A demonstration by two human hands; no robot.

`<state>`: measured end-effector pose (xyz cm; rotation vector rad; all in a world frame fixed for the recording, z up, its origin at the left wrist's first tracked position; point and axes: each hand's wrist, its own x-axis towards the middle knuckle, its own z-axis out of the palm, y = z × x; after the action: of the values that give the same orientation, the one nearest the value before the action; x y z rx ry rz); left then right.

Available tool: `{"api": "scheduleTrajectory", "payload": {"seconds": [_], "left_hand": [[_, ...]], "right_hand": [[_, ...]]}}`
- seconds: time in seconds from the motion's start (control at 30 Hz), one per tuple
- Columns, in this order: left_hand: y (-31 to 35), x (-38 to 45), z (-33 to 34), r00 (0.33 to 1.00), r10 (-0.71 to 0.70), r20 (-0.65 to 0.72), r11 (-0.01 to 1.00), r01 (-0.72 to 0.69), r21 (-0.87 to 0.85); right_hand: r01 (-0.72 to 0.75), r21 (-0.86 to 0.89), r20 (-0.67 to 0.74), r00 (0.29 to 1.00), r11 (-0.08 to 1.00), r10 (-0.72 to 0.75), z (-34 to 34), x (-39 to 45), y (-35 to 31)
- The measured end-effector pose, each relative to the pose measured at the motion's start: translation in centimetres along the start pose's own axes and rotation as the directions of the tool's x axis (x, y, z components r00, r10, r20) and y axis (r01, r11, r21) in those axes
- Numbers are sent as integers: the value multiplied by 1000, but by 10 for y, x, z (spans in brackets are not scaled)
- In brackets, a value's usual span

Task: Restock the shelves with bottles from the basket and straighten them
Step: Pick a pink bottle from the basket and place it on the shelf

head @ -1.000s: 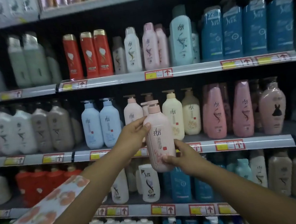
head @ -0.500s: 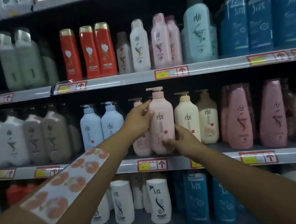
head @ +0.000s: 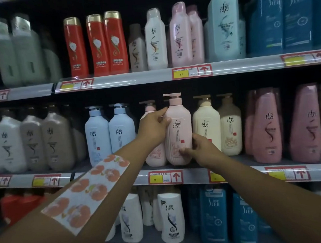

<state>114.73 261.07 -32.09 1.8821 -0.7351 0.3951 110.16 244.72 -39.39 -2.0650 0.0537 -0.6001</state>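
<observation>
Hands: left hand (head: 152, 128) and right hand (head: 199, 147) grip pink pump bottle (head: 178, 137); below, "SLEK" bottle (head: 171, 215).

Held pump bottle (head: 178, 131): pale pink. Neighbouring bottles: 2 light blue (head: 110, 134), 1 cream (head: 206, 125). Upper shelf: 3 red bottles (head: 96, 44), gold caps. Sleeve (head: 88, 191): white, orange floral print. Shelf tags (head: 165, 177): red and yellow.

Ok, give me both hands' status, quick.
Left hand: grips the pink pump bottle at its shoulder.
Right hand: pinches the same bottle low down.
</observation>
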Motion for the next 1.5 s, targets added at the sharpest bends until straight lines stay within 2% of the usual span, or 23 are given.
{"api": "scheduleTrajectory", "payload": {"seconds": [0.1,0.2,0.37,0.57,0.8,0.97,1.1,1.23,1.33,1.4,1.5], "left_hand": [[3,-2,1,1000,11,-26,999,-10,50],[5,-2,0,1000,29,6,992,-30,119],[3,0,2,999,34,22,989,-36,142],[-1,-3,13,996,90,28,953,-94,287],[-9,-11,18,992,117,42,943,-124,308],[-11,-17,18,994,98,37,949,-105,296],[-13,-21,19,994,96,51,945,-107,308],[-15,-27,22,993,100,60,944,-113,310],[-18,-45,24,987,131,96,923,-156,351],[-20,-65,26,979,153,135,893,-195,406],[-20,-105,33,974,98,206,849,-190,493]], "right_hand": [[-9,0,4,1000,1000,9,0,1,-1],[-14,-31,-5,1000,999,13,0,4,-2],[-4,-36,-15,1000,999,4,-1,8,4],[-41,-65,5,999,997,41,0,8,12],[-23,-143,24,999,989,27,-3,3,9],[8,-303,-75,997,953,-33,-4,-7,9],[-6,-300,-204,977,954,-57,-10,-17,6],[-9,-273,-142,989,962,-31,-14,-23,3],[37,-269,-110,992,962,-69,-14,-36,2],[107,-358,-62,989,928,-138,-12,-53,3],[251,-574,71,964,780,-257,-10,-92,8]]}}
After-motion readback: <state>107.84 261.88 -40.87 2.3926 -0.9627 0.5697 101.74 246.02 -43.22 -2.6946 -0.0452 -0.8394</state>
